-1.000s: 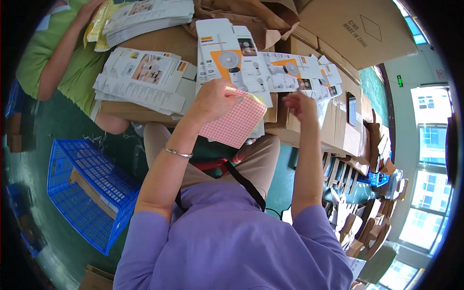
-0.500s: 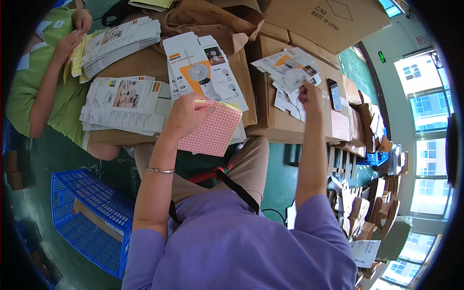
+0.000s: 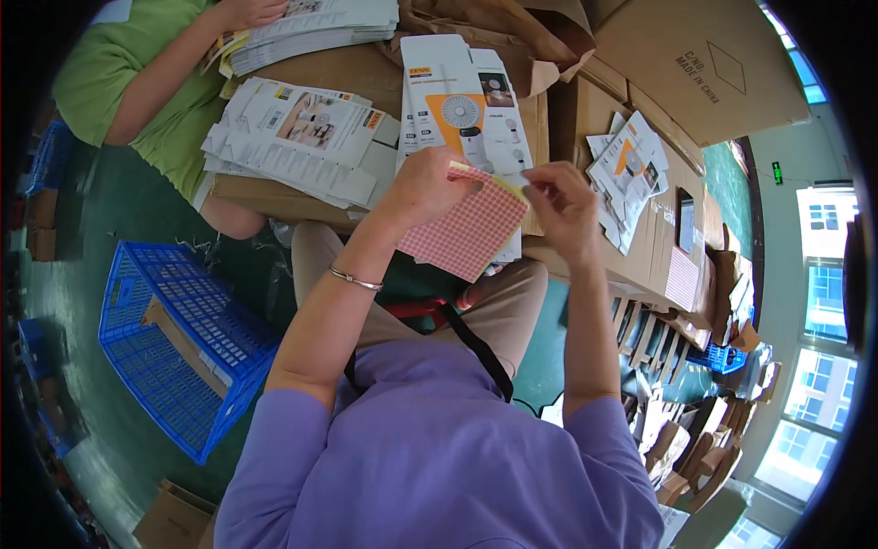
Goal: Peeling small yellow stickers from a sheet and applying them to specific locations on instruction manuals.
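Observation:
My left hand point(image 3: 432, 188) is closed on the upper edge of a sticker sheet point(image 3: 471, 227), covered with rows of small pink-red dots. A strip of yellowish backing shows along its top edge. My right hand point(image 3: 565, 209) pinches at the sheet's right corner; whether a single sticker sits between the fingertips is too small to tell. Just beyond the sheet, flat white printed fan boxes point(image 3: 439, 69) with an orange panel lie on a brown carton. To the right, a loose, fanned pile of similar flat boxes point(image 3: 631, 174) rests on another carton.
At left lies a stack of flat boxes point(image 3: 302, 128); behind it, a co-worker in a green shirt point(image 3: 165, 73) has a hand on another stack. A phone point(image 3: 685, 220) and a second dotted sheet point(image 3: 682, 277) lie right. A blue crate point(image 3: 183, 339) stands on the floor.
My right hand has let a flat box go onto the right pile and come back to the sticker sheet's corner. My left hand still holds the sheet. The whole view has shifted.

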`<action>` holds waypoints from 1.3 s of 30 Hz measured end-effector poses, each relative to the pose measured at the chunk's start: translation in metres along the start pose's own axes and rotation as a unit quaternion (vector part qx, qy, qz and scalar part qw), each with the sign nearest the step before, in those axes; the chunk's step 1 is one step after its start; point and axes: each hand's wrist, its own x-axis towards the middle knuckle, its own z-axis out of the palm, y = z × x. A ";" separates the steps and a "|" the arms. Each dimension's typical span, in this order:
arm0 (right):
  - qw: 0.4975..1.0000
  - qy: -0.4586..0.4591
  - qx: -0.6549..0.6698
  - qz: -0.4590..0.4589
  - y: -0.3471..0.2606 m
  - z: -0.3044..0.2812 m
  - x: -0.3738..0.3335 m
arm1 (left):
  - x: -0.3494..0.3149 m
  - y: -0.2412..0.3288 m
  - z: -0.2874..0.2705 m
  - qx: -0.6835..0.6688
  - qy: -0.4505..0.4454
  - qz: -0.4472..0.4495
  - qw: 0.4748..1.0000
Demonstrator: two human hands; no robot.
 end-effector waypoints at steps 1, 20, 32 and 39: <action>1.000 -0.007 -0.016 -0.013 -0.010 0.008 0.000 | 0.000 -0.001 0.002 -0.002 -0.003 0.006 1.000; 0.996 -0.015 -0.078 -0.052 -0.012 0.036 0.006 | 0.002 -0.004 0.004 0.016 -0.021 0.029 0.999; 0.999 -0.003 -0.026 -0.043 0.000 0.031 0.004 | 0.002 0.001 0.002 0.037 -0.031 0.016 0.999; 0.982 -0.112 0.027 0.151 0.021 0.015 0.045 | 0.000 -0.002 0.001 0.004 -0.053 0.027 0.998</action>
